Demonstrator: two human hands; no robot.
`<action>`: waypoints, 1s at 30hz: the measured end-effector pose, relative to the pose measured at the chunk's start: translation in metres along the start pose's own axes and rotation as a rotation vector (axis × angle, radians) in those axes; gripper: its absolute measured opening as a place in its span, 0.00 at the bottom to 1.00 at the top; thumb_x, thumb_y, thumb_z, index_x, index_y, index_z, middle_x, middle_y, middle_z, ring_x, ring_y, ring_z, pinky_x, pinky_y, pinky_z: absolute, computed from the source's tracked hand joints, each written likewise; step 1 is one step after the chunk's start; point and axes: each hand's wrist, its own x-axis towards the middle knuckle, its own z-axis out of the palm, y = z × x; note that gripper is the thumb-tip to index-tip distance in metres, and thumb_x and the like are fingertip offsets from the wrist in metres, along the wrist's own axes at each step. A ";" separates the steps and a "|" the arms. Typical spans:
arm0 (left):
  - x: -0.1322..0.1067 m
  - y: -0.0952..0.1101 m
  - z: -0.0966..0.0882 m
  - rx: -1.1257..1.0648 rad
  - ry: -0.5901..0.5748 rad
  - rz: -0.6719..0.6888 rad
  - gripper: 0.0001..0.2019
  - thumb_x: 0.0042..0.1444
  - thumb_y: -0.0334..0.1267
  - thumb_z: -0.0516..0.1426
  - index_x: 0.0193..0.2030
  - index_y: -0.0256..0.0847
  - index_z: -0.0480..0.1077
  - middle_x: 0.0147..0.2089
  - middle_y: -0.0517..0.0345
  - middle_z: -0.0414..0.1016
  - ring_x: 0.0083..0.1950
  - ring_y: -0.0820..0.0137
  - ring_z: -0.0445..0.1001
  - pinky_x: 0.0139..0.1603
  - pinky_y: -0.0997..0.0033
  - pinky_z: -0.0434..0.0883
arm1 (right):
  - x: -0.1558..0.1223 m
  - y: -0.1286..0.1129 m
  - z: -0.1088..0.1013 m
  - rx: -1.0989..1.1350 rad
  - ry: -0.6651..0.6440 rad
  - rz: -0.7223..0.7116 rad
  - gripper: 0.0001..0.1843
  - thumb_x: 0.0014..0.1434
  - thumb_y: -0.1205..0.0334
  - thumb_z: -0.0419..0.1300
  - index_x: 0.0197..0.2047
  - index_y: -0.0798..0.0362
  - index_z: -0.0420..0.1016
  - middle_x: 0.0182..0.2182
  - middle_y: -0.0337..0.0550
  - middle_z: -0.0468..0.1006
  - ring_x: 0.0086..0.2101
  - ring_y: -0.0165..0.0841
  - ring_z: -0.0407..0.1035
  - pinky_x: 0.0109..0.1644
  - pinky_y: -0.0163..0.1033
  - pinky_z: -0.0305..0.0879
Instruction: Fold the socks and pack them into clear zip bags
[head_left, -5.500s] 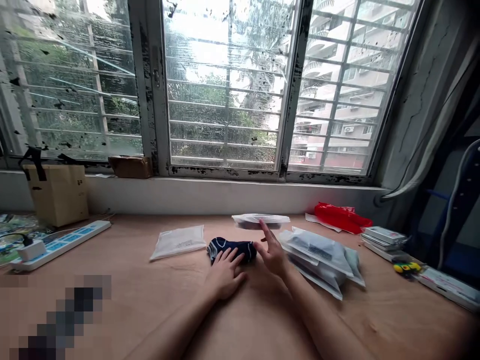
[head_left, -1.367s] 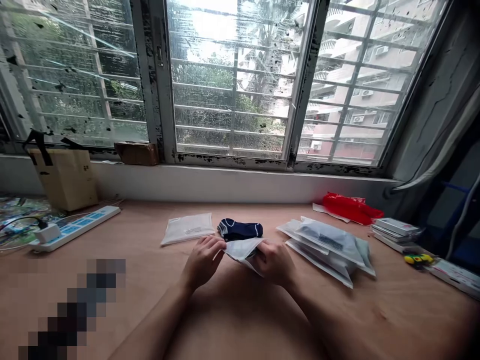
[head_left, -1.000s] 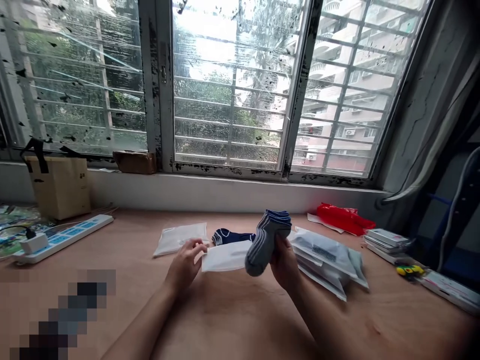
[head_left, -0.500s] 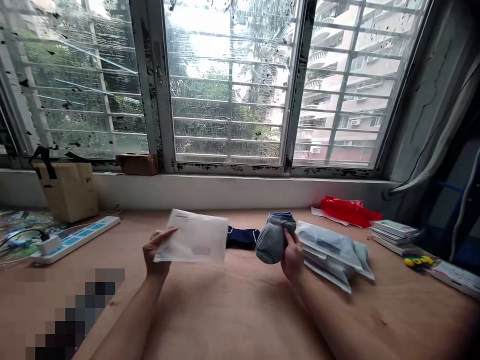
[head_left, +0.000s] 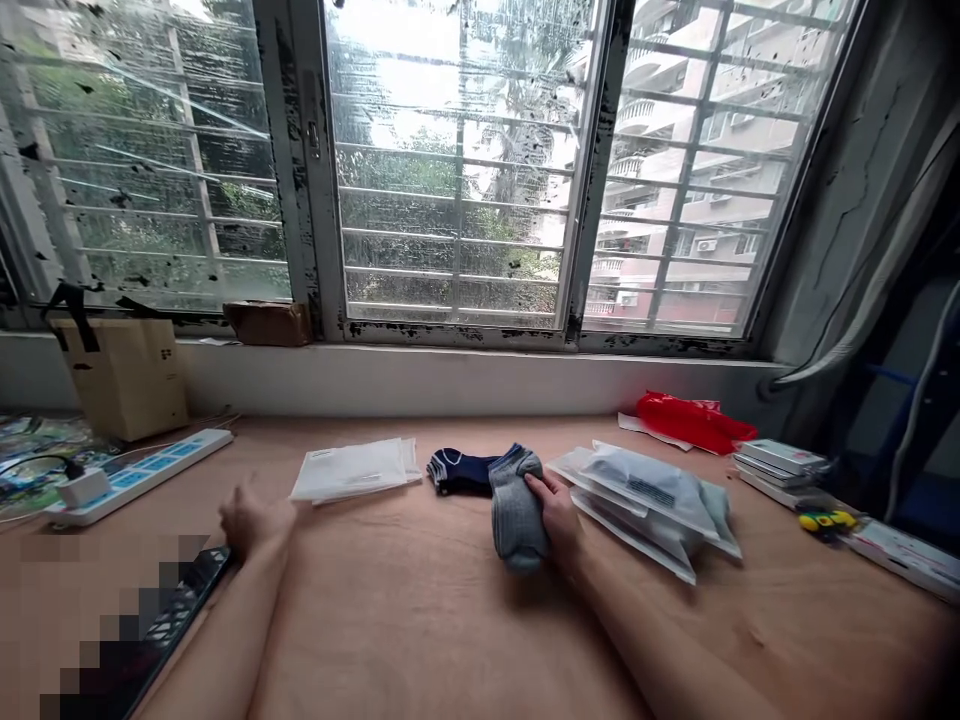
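My right hand (head_left: 556, 505) grips a folded grey pair of socks (head_left: 515, 512) that rests on the wooden table (head_left: 450, 620), just right of a navy pair of socks (head_left: 457, 470). My left hand (head_left: 251, 520) hovers blurred at the left, near a dark flat object (head_left: 161, 630) that is partly pixelated; its fingers do not show clearly. Two empty white plastic bags (head_left: 352, 470) lie stacked between my left hand and the navy socks.
A pile of sealed plastic packets (head_left: 649, 500) lies right of my right hand. Behind it are a red bag (head_left: 694, 422), small boxes (head_left: 780, 462) and a yellow-green tool (head_left: 823, 521). At the left are a power strip (head_left: 135, 478), a paper bag (head_left: 124, 375) and the window sill.
My left hand laid the empty white bag on the other bag and drew back to the left. My right hand lowered the grey socks onto the table beside the navy pair.
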 end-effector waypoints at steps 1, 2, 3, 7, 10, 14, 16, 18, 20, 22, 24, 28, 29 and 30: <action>0.000 0.006 -0.001 0.007 0.087 -0.020 0.27 0.50 0.34 0.57 0.59 0.42 0.59 0.59 0.40 0.64 0.68 0.34 0.50 0.63 0.24 0.46 | -0.003 -0.003 0.003 -0.025 -0.062 0.049 0.21 0.50 0.47 0.68 0.40 0.55 0.79 0.32 0.42 0.80 0.31 0.36 0.73 0.34 0.37 0.67; -0.002 0.015 0.000 0.015 0.164 -0.048 0.26 0.53 0.35 0.55 0.60 0.40 0.57 0.62 0.39 0.60 0.70 0.35 0.47 0.65 0.24 0.42 | -0.007 -0.006 0.005 -0.051 -0.134 0.094 0.22 0.50 0.46 0.68 0.40 0.55 0.79 0.32 0.42 0.80 0.30 0.35 0.72 0.34 0.37 0.67; -0.005 0.028 0.004 0.014 0.218 -0.034 0.26 0.56 0.36 0.53 0.61 0.38 0.56 0.63 0.38 0.59 0.70 0.37 0.46 0.65 0.25 0.41 | -0.010 -0.009 0.008 -0.076 -0.211 0.129 0.22 0.50 0.46 0.68 0.41 0.55 0.79 0.32 0.43 0.80 0.31 0.35 0.72 0.35 0.37 0.66; -0.044 0.101 0.034 -0.237 -0.238 0.142 0.24 0.59 0.47 0.56 0.60 0.42 0.61 0.61 0.45 0.67 0.61 0.55 0.67 0.63 0.51 0.65 | -0.023 -0.020 0.017 -0.173 -0.521 0.201 0.22 0.53 0.47 0.66 0.45 0.54 0.80 0.35 0.41 0.80 0.35 0.34 0.72 0.40 0.37 0.64; -0.082 0.149 0.050 -0.576 -0.978 -0.019 0.30 0.59 0.48 0.58 0.65 0.45 0.56 0.61 0.44 0.68 0.60 0.58 0.70 0.56 0.57 0.71 | -0.029 -0.024 0.020 -0.286 -0.752 0.225 0.20 0.55 0.48 0.65 0.45 0.54 0.79 0.37 0.40 0.80 0.37 0.34 0.71 0.43 0.37 0.63; -0.108 0.163 0.048 -0.630 -1.497 -0.260 0.26 0.49 0.40 0.65 0.55 0.45 0.67 0.49 0.55 0.76 0.54 0.59 0.73 0.54 0.58 0.71 | -0.026 -0.018 0.016 -0.424 -0.690 0.256 0.19 0.53 0.49 0.67 0.42 0.53 0.75 0.33 0.37 0.78 0.32 0.30 0.69 0.35 0.34 0.61; -0.111 0.156 0.046 -0.668 -1.478 -0.383 0.22 0.46 0.37 0.65 0.49 0.44 0.69 0.46 0.58 0.75 0.51 0.62 0.74 0.50 0.62 0.72 | -0.021 -0.014 0.010 -0.445 -0.600 0.312 0.23 0.50 0.50 0.69 0.45 0.51 0.70 0.29 0.34 0.75 0.27 0.28 0.67 0.30 0.32 0.59; -0.111 0.149 0.047 -0.717 -1.356 -0.527 0.21 0.46 0.35 0.63 0.48 0.44 0.66 0.41 0.59 0.74 0.44 0.66 0.75 0.41 0.69 0.73 | -0.017 -0.012 0.004 -0.430 -0.613 0.389 0.29 0.46 0.52 0.71 0.49 0.51 0.67 0.29 0.33 0.75 0.27 0.29 0.68 0.30 0.31 0.60; -0.108 0.147 0.052 -0.707 -1.203 -0.653 0.20 0.48 0.35 0.61 0.48 0.45 0.63 0.40 0.59 0.72 0.37 0.69 0.75 0.32 0.73 0.71 | -0.013 -0.014 -0.002 -0.391 -0.658 0.468 0.34 0.42 0.56 0.73 0.51 0.50 0.67 0.31 0.34 0.75 0.30 0.30 0.70 0.32 0.32 0.63; -0.101 0.148 0.059 -0.636 -1.101 -0.727 0.19 0.50 0.36 0.60 0.49 0.45 0.62 0.43 0.56 0.72 0.35 0.70 0.74 0.30 0.72 0.72 | -0.007 -0.019 -0.006 -0.379 -0.645 0.499 0.35 0.40 0.58 0.73 0.51 0.50 0.67 0.33 0.35 0.75 0.31 0.31 0.71 0.31 0.32 0.64; -0.089 0.151 0.069 -0.560 -1.052 -0.752 0.20 0.52 0.37 0.61 0.50 0.45 0.60 0.45 0.54 0.72 0.35 0.70 0.75 0.31 0.70 0.74 | 0.005 -0.026 -0.007 -0.422 -0.524 0.425 0.31 0.43 0.57 0.71 0.51 0.49 0.68 0.32 0.35 0.73 0.29 0.29 0.70 0.28 0.31 0.63; -0.055 0.157 0.103 -0.445 -0.990 -0.702 0.23 0.53 0.42 0.62 0.52 0.44 0.58 0.43 0.53 0.75 0.36 0.69 0.76 0.33 0.68 0.75 | 0.048 -0.037 0.000 -0.577 -0.225 0.184 0.26 0.49 0.55 0.64 0.51 0.51 0.64 0.30 0.35 0.72 0.25 0.27 0.67 0.27 0.32 0.62; -0.047 0.157 0.113 -0.399 -0.969 -0.679 0.23 0.53 0.43 0.63 0.52 0.44 0.58 0.44 0.52 0.75 0.36 0.68 0.76 0.33 0.68 0.75 | 0.061 -0.038 0.003 -0.609 -0.178 0.142 0.25 0.51 0.56 0.62 0.51 0.51 0.63 0.30 0.35 0.72 0.25 0.28 0.67 0.27 0.33 0.62; -0.041 0.157 0.124 -0.346 -0.944 -0.652 0.24 0.52 0.44 0.63 0.52 0.44 0.58 0.45 0.51 0.75 0.37 0.67 0.76 0.33 0.68 0.74 | 0.073 -0.039 0.006 -0.644 -0.137 0.101 0.24 0.53 0.57 0.61 0.51 0.51 0.62 0.31 0.36 0.72 0.26 0.28 0.67 0.29 0.33 0.62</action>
